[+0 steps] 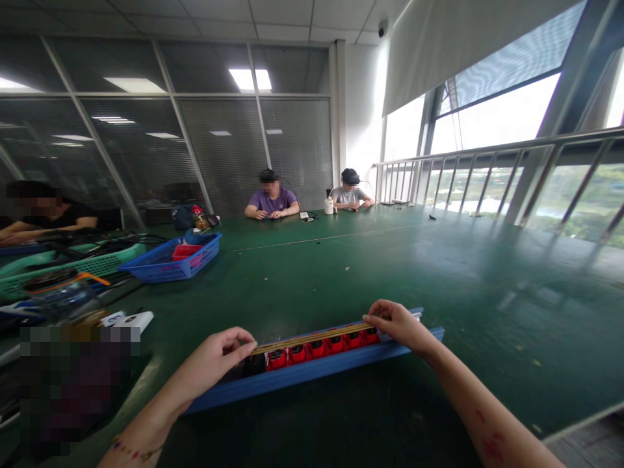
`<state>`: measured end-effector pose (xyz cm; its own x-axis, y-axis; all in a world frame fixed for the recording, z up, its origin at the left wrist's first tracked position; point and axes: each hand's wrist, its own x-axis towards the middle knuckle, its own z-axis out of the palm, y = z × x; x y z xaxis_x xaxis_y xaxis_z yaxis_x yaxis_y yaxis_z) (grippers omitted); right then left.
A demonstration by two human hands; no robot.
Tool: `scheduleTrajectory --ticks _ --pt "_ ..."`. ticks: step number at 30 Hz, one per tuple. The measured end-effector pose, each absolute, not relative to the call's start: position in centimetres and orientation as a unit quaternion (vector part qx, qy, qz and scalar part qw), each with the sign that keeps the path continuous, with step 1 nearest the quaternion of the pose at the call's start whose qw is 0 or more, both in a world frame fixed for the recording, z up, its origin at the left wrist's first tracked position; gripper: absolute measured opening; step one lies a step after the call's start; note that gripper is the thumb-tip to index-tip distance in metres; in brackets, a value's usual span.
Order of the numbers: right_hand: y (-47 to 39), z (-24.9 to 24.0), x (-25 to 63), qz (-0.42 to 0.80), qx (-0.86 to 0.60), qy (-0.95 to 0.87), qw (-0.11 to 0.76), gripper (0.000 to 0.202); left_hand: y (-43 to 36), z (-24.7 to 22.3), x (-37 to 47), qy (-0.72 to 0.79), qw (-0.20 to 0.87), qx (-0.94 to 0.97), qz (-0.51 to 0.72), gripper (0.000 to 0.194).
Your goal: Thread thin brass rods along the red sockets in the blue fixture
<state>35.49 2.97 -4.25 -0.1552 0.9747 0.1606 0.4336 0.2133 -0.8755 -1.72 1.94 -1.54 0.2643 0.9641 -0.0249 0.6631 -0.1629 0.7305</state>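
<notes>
A long blue channel-shaped tray point(312, 374) lies slantwise on the green table in front of me. Inside it sits a row of several red blocks with dark tops point(316, 349), and a black block point(254, 365) is at the row's left end. Thin yellowish strips point(312, 338) stretch lengthwise above the blocks. My left hand point(227, 351) pinches the strips' left end between thumb and fingers. At their right end, my right hand point(392, 318) pinches them too, close to the tray's far right part.
A blue basket point(168, 276) holding a red container point(186, 252) stands at left, beside a green basket point(97, 260). Clutter and a white object point(139, 320) lie nearer. Two people sit across the table point(316, 279), another at far left. A white bottle point(328, 207) stands at the back.
</notes>
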Motion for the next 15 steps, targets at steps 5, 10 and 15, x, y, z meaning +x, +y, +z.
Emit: scheduleTrajectory --ticks 5,10,15 --pt "3.17 -4.56 35.62 0.327 -0.519 -0.691 0.383 0.033 1.79 -1.25 -1.46 0.564 0.318 0.724 0.236 0.04" --pt "3.1 -4.39 35.66 0.303 -0.521 -0.713 0.358 0.033 1.65 -1.06 -1.27 0.558 0.32 0.729 0.233 0.038" --pt "2.65 -4.05 35.98 0.21 -0.559 -0.725 0.342 0.033 1.34 -0.69 -0.99 0.54 0.351 0.725 0.245 0.033"
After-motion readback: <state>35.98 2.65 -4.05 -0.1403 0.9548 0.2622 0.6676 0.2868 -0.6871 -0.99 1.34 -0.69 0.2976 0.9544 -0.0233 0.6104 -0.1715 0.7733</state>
